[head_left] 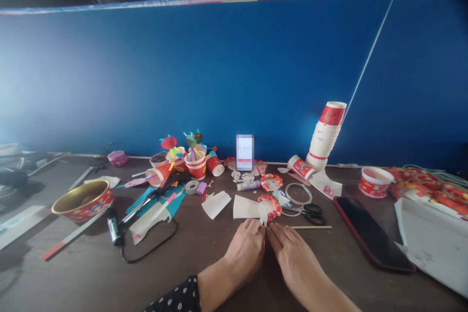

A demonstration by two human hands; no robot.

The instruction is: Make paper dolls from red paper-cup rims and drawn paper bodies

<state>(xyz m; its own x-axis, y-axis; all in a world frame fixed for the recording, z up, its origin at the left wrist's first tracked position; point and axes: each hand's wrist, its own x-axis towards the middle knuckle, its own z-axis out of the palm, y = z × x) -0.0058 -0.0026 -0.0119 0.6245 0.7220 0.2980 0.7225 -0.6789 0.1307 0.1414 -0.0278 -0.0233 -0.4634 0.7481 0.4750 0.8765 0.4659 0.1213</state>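
Observation:
My left hand (247, 244) is closed, its fingers curled at the table's front middle. Beside it my right hand (292, 249) has its fingers pressed together, the tips almost meeting those of the left. A small white paper piece (263, 219) shows just beyond the fingertips; what the fingers pinch is hidden beneath them. Right behind the hands lies a white paper cup (246, 206) on its side, with a red-and-white frilled ring (271, 207) at its right end. A thin wooden stick (310, 227) and black-handled scissors (312, 213) lie to the right.
A glue stick (248, 185), tape roll (192, 186) and paper scraps (216, 204) lie behind. Left are a hot glue gun (114, 228) with a looping cord and a gold-lined bowl (86, 202). At right stand leaning stacked cups (323, 139), near a dark phone (369, 231).

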